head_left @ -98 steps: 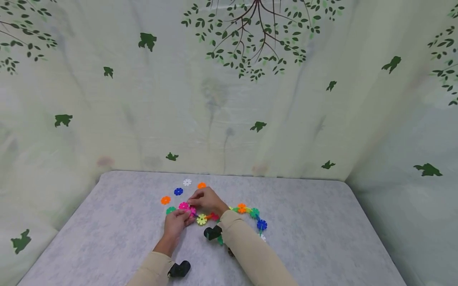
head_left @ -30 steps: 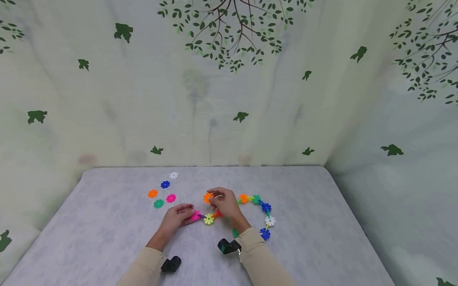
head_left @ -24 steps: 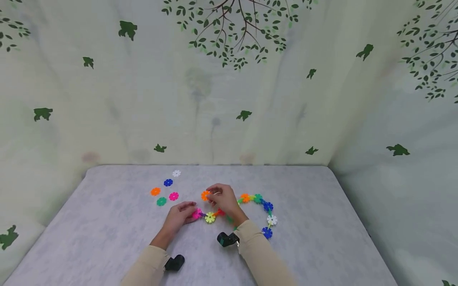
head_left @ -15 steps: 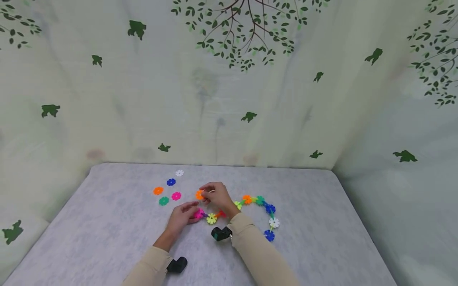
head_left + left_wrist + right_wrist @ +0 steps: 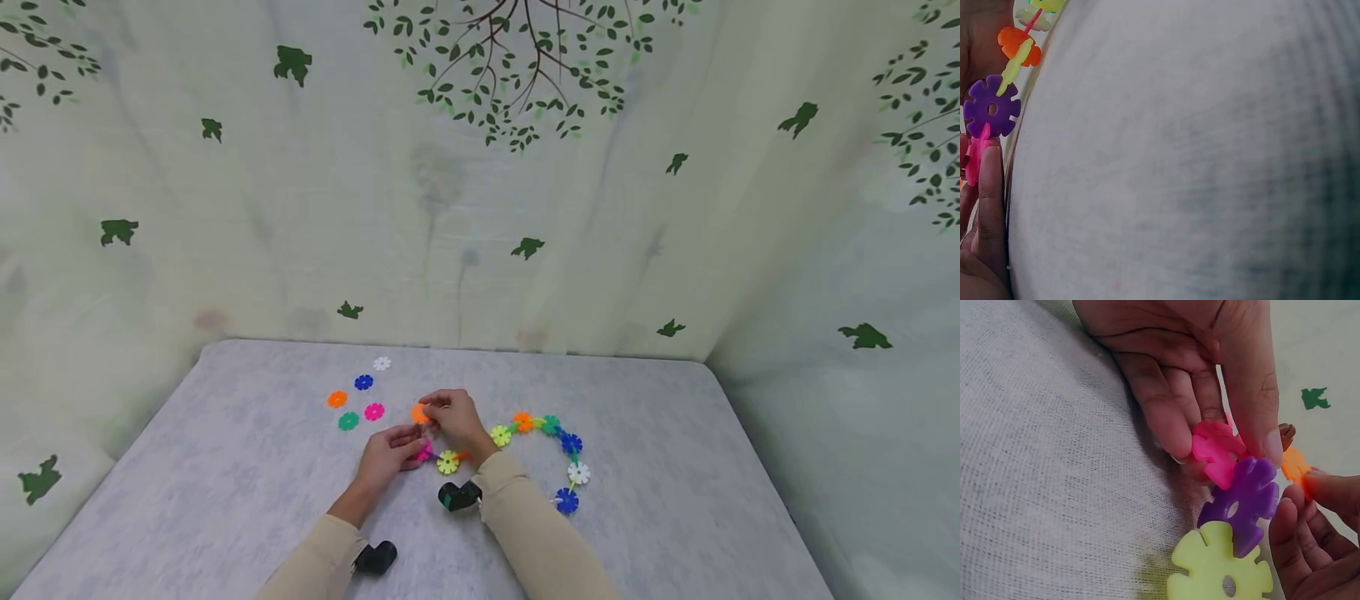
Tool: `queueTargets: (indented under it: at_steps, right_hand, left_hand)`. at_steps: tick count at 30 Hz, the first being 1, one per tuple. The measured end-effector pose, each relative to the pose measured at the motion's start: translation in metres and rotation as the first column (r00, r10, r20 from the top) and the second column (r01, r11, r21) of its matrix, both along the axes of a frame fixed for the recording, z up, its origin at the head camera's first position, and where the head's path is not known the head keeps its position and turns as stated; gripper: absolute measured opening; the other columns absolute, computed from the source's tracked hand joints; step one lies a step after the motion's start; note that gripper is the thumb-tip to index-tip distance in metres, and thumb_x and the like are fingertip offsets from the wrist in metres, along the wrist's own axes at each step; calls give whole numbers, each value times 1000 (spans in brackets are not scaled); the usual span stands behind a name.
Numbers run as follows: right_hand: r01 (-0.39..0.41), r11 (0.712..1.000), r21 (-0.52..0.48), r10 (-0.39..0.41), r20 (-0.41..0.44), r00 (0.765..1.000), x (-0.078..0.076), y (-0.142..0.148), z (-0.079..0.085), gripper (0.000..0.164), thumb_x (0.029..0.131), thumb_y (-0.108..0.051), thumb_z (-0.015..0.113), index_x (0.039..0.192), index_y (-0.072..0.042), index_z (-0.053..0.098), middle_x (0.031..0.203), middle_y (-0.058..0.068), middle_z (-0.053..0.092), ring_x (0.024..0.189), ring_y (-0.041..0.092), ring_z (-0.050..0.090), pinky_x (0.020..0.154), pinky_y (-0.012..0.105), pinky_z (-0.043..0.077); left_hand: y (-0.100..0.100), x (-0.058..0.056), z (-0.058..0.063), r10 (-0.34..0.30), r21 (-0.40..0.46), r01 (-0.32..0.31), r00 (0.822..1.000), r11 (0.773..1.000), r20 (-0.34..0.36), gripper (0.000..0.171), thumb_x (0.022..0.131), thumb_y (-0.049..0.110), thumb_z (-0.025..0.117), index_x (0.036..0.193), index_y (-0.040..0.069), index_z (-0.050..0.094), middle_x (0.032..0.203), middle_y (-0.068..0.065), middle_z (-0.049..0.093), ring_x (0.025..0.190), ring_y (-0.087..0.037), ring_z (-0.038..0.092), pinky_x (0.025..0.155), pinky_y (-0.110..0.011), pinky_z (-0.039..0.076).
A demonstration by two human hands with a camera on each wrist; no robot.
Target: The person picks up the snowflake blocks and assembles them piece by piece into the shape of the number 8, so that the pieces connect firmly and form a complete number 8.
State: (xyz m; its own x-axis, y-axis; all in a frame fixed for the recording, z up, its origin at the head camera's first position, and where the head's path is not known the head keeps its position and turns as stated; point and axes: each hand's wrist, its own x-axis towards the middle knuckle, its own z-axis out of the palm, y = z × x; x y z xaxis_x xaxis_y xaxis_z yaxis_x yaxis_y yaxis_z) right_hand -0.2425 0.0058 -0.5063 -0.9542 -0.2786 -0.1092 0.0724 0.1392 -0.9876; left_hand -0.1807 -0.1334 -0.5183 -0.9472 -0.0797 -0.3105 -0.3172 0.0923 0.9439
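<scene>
My left hand [image 5: 388, 457] pinches a pink flower-shaped linking disc [image 5: 1215, 452] at the end of a chain of such discs. A purple disc [image 5: 1241, 503] is joined to the pink one, followed by a yellow disc [image 5: 1210, 565]. Between finger and thumb, my right hand [image 5: 456, 421] holds an orange disc [image 5: 1295, 467], just above and beside the left fingertips. A small brown piece [image 5: 1287, 434] shows between the pink and orange discs; whether it touches the orange one I cannot tell. Part of the chain is hidden under the right forearm.
Loose discs lie at the back left: white [image 5: 382, 363], blue [image 5: 363, 382], orange [image 5: 337, 399], green [image 5: 348, 421] and pink [image 5: 374, 412]. The chain curves right past a yellow-green disc [image 5: 501, 435] to a blue disc [image 5: 567, 500]. A patterned curtain [image 5: 480, 208] hangs behind the table [image 5: 675, 467].
An orange disc that lay at the back is gone from there, and my right hand holds an orange one. Over the last second that hand has come closer to the left, which keeps its pinch.
</scene>
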Motion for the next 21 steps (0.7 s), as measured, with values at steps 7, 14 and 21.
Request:
queueTargets:
  at_steps: [7,14,21]
  right_hand:
    - [-11,1000,-17,12,34,999,1,-2,-3,14,93,-5,61,102,-1,71,77,5,62,61,15,56,56,25,52]
    - [-68,998,-10,68,-25,997,1,-2,-4,13,93,-5,62,99,1,72,75,6,65,59,13,57,54,24,51]
    - [-115,992,47,119,-77,990,-3,0,-4,12,90,0,63,97,4,72,76,7,67,56,11,57,54,23,51]
  left_hand:
    - [-2,1,-3,-13,41,14,1000,999,-21,39,90,6,66,125,-8,57,109,-17,67,86,-18,68,73,-32,58]
    - [-2,2,-4,-15,54,18,998,998,-59,35,90,3,66,122,-9,59,107,-17,68,86,-19,68,74,-31,58]
    - [-3,0,-8,-15,-15,14,996,1000,-82,31,90,1,64,118,-11,60,106,-20,69,85,-18,67,74,-28,57]
